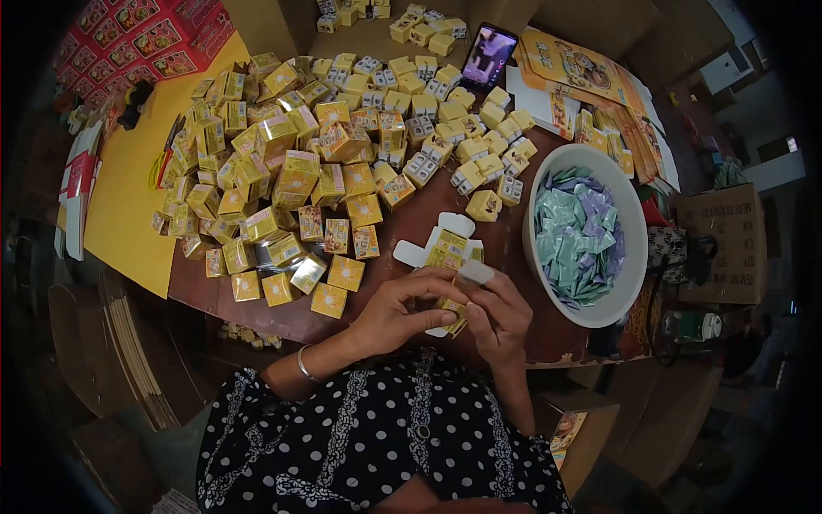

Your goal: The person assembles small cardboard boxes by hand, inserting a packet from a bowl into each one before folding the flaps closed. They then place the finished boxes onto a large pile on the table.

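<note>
Near the table's front edge, both hands meet over a small yellow printed carton (447,250) with white flaps standing out at its far end. My left hand (402,308), a bangle at its wrist, is closed with fingers and thumb on the carton's side. My right hand (498,313) grips the near end from the other side, and a white covering wraps one fingertip. The fingers hide much of the carton's middle. To the left lies a heap of finished-looking yellow boxes (345,272). Small yellow-and-white block-shaped pieces (484,206) are spread beyond my hands.
At the right stands a white tub (533,248) filled with green and purple sachets (582,236). A lit phone (490,56) leans at the back. Orange printed sheets (578,64) are stacked behind the tub. A brown cardboard carton (723,244) is at far right.
</note>
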Demonstrator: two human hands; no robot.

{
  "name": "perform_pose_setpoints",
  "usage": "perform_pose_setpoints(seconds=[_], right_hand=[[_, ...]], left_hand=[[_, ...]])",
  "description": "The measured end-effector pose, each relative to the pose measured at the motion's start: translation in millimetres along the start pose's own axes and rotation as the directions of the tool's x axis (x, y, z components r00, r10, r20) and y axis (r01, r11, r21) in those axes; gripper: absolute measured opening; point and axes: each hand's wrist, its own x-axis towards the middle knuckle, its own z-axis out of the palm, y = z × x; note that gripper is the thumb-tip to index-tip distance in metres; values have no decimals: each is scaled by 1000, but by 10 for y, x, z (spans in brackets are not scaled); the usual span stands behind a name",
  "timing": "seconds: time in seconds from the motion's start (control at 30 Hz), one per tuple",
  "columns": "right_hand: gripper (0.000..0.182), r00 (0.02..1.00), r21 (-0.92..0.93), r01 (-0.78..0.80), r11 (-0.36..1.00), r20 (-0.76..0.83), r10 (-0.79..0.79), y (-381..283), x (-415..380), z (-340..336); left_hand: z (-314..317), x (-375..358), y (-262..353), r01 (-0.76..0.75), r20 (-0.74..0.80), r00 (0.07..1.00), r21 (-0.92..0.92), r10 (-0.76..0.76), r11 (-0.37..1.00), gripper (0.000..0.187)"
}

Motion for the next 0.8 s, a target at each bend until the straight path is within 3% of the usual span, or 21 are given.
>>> perform_pose_setpoints(seconds=[0.07,0.13,0.27,0.33,0.43,0.47,0.53,0.67,0.73,0.8], right_hand=[[27,999,-20,42,999,3,-42,-52,25,24],[25,994,115,-44,992,-97,55,-123,34,89],[23,985,198,-88,976,-130,115,-129,28,73],[22,999,193,7,981,-43,1,-50,31,7],[26,999,339,-44,940,-14,52,-8,3,17],[26,999,338,-43,940,-14,51,-34,9,8],[22,974,271,-228,935,65,219,-120,40,-29],[26,965,268,-261,928,89,246,-151,85,-65],[23,984,207,-177,962,62,168,-126,96,-73],[21,986,195,-168,966,44,163,-163,114,-86]], left_hand=[[-4,10,-38,-17,-7,1000,-19,16,1000,28],[7,37,-71,-102,-15,995,-64,101,993,29],[16,33,-78,-111,-52,993,-92,107,990,29],[-19,24,-63,-97,-38,995,-25,96,995,32],[50,15,-9,-87,-55,995,-41,85,995,34],[52,11,-18,-88,-55,995,-41,86,995,34],[50,8,-39,-140,-70,988,11,140,990,35],[52,7,45,-154,-55,985,150,164,977,37],[18,29,72,-188,25,982,321,190,928,41],[53,32,76,-157,6,987,275,161,949,42]])
